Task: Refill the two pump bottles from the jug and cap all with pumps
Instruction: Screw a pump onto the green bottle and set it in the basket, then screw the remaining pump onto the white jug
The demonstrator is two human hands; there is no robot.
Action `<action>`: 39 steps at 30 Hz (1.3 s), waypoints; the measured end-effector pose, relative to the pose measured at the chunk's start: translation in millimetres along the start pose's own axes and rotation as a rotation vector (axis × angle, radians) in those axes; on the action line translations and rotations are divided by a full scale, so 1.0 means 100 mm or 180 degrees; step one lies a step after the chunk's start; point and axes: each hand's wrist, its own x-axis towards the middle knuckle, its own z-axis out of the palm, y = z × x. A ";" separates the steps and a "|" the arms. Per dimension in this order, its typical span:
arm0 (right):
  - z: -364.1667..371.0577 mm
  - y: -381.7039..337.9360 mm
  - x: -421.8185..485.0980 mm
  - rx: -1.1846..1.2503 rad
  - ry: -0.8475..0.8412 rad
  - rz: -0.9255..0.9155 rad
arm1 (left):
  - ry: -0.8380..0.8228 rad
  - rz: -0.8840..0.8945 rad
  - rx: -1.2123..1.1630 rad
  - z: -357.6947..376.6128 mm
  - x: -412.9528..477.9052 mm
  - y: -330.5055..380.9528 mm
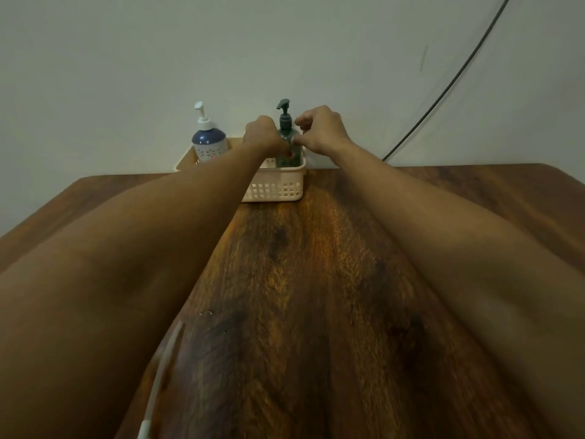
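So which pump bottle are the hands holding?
The dark green bottle, at the right end of the basket. The left hand and right hand both grip it; the white-and-blue bottle stands untouched at the left end.

Left hand (261, 135), right hand (320, 132) holding green bottle (285, 128), in basket (276, 189)

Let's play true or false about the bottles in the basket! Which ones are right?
1. Both pump bottles stand in the cream plastic basket. True.
2. The dark green see-through pump bottle has no pump. False: its dark pump is on.
3. The left hand and right hand hold the white-and-navy pump bottle. False: their fingers are on the green one.
4. The basket sits on the brown wooden table. True.
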 end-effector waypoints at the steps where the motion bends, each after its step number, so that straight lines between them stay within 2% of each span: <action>1: -0.04 -0.02 -0.03 0.0009 0.0016 0.0011 | 0.0018 0.0016 0.0042 -0.06 -0.03 0.01; 6: -0.37 -0.19 -0.32 0.0165 0.0129 -0.0048 | 0.0185 0.0124 0.0109 -0.39 -0.35 0.08; 17: -1.10 -0.79 -1.55 0.0431 0.0314 -0.0537 | 0.0693 0.1146 -0.0545 -1.02 -2.04 0.26; 21: -1.13 -0.87 -2.06 0.0414 0.0291 -0.0646 | 0.0841 0.1481 -0.0308 -1.23 -2.65 0.11; 29: -0.96 -1.03 -2.80 0.0241 0.0031 -0.0710 | 0.0969 0.1584 -0.0388 -1.54 -3.36 -0.29; 33: -0.83 -1.17 -3.15 -0.0083 -0.0098 -0.1168 | 0.1070 0.1766 -0.0354 -1.74 -3.50 -0.51; 36: -0.63 -1.23 -3.45 -0.0720 -0.0576 -0.1872 | 0.1310 0.1796 -0.0329 -1.88 -3.61 -0.79; 39: -0.38 -1.31 -3.70 -0.1114 -0.1095 -0.2457 | 0.1642 0.1489 -0.0382 -1.93 -3.71 -1.15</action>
